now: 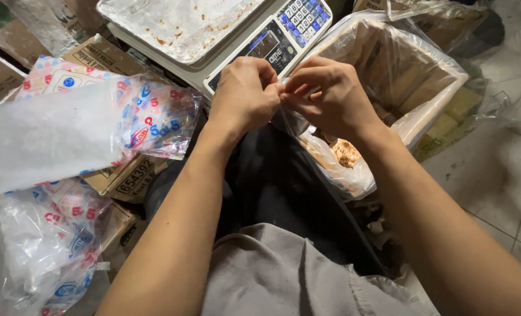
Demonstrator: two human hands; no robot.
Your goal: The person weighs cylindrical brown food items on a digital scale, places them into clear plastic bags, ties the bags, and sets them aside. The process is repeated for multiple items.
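While printed plastic bags point(149, 117) spill over cardboard boxes point(105, 55) well off to the left of the hands, the left hand point(244, 93) is curled tight, pinching the neck of a small clear bag point(336, 167). Just beyond the knuckles sits a weighing scale point(214, 35). The right hand point(328, 96) meets the left fingertip to fingertip, gripping the same bag, which hangs below it with brown crumbly food inside. Right of it stands a plastic-lined crate point(430, 88).
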